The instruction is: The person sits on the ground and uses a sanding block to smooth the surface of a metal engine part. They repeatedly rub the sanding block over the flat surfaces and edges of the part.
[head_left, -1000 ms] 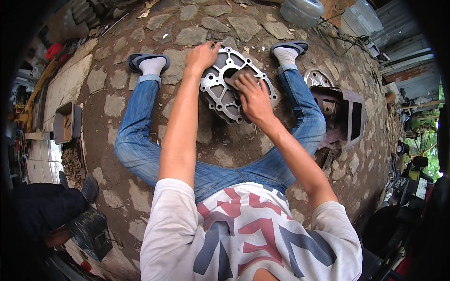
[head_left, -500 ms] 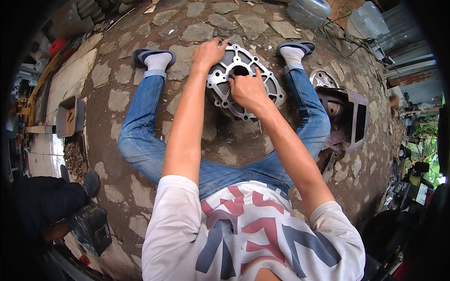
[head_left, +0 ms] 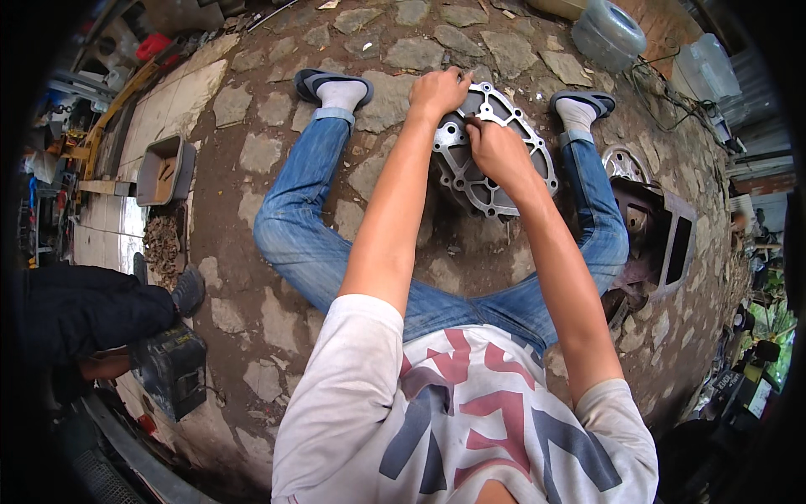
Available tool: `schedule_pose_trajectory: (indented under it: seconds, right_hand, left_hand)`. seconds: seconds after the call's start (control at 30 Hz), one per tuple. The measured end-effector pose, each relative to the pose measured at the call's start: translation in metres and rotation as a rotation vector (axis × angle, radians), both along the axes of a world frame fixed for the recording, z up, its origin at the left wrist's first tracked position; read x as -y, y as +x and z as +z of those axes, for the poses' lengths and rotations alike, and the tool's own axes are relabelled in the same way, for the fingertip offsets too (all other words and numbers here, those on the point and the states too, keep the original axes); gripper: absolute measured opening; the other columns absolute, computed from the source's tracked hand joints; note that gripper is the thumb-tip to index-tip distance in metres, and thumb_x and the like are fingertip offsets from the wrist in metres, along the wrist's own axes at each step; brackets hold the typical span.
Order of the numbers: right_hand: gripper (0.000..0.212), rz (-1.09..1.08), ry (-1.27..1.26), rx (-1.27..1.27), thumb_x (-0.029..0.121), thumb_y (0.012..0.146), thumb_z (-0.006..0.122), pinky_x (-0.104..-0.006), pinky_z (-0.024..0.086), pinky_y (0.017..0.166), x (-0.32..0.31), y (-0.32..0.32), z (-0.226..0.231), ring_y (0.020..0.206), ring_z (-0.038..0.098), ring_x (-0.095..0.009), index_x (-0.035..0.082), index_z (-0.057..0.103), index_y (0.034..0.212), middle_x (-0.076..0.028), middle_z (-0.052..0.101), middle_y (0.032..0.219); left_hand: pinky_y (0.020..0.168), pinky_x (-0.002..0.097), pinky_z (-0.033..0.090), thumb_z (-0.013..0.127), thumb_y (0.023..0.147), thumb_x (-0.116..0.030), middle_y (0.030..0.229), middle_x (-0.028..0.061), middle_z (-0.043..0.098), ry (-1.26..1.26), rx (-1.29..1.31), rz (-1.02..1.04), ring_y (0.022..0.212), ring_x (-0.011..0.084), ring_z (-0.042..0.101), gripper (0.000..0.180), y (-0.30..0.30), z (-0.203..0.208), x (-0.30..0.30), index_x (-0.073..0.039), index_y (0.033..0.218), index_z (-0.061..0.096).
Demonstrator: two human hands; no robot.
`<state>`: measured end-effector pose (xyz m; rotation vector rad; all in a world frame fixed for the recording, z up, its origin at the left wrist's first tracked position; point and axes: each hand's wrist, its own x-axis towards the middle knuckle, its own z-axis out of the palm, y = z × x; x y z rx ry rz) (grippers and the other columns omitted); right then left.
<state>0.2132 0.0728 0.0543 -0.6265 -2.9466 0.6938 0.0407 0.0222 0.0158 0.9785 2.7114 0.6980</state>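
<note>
A round grey metal casing [head_left: 535, 161] with ribs and bolt holes round its rim sits on the stone floor between my feet. My left hand [head_left: 438, 92] grips its far left edge, fingers curled over the rim. Over the middle of the casing, my right hand [head_left: 501, 153] is closed, its fingers bent in at the central opening. My own hand covers that opening, so whatever those fingers pinch is hidden.
Beyond my right leg lie a rusty metal housing [head_left: 678, 248] and a round metal plate [head_left: 623, 162]. A grey tray [head_left: 159, 195] stands to the left. Nearer, a person's dark-clothed leg [head_left: 92, 307] rests by a black case [head_left: 168, 378]. Clear plastic containers [head_left: 609, 34] sit far right.
The view has swung, so everything sits farther right in it. My right hand's fingers, one of them stretched out before, are now bent in at the casing's centre. My left hand stays on the rim.
</note>
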Motion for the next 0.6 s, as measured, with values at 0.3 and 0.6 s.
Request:
schedule_pose_trajectory:
  seconds: [0.3, 0.6]
  right_hand:
    - [0.043, 0.16, 0.027, 0.124, 0.031, 0.1, 0.055, -0.0544, 0.053, 0.084, -0.013, -0.012, -0.003, 0.091, 0.069, -0.047, -0.009, 0.071, 0.096, -0.032, 0.07, 0.092]
    - [0.057, 0.076, -0.082, 0.151, 0.042, 0.104, 0.047, -0.0558, 0.052, 0.087, -0.007, -0.009, -0.008, 0.094, 0.068, -0.049, -0.009, 0.071, 0.092, -0.033, 0.07, 0.093]
  left_hand:
    - [0.102, 0.0487, 0.049, 0.043, 0.101, -0.057, 0.124, 0.02, 0.07, 0.01, 0.006, 0.007, 0.118, 0.0383, 0.065, 0.057, 0.001, 0.002, -0.003, -0.016, 0.132, 0.067]
    - [0.1, 0.0507, 0.049, 0.043, 0.101, -0.057, 0.122, 0.0196, 0.07, -0.018, 0.026, 0.009, 0.116, 0.04, 0.065, 0.056, 0.001, 0.004, 0.0, -0.017, 0.131, 0.067]
